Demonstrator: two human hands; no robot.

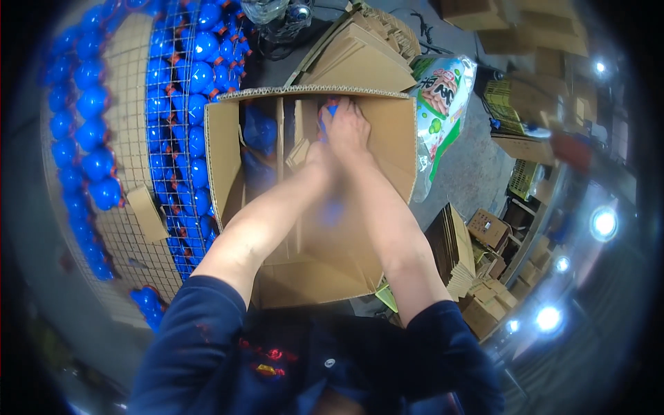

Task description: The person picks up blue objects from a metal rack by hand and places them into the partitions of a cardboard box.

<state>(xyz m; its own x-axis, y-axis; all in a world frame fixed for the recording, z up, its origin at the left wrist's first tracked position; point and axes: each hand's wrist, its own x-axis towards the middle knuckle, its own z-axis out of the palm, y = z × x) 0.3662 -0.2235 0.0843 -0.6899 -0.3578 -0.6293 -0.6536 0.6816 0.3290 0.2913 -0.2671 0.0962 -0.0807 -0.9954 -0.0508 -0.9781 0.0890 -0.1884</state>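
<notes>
Both hands reach into an open brown corrugated cardboard box (395,131). The right hand (348,128), its fingers bent and close together, lies against a small blue thing with red parts (333,108) near the box's far wall; whether it grips it cannot be told. The left hand (317,155) is blurred just beside it, its fingers hidden, so how far open it is and what it holds cannot be told.

Upright tan cardboard dividers (280,137) stand left of the hands, between them and glossy blue rounded objects (259,130) in the box's left part. The two forearms cover much of the interior.

Left of the box, a metal wire-mesh cage (123,181) is packed with shiny blue round pieces with red parts (202,77). Beyond the far rim lean flattened brown cardboard sheets (353,57). A white-and-green printed plastic sack (448,114) stands just beside the right wall. Farther right are yellow-green plastic crates (521,181) and stacked cardboard cartons (484,308).
</notes>
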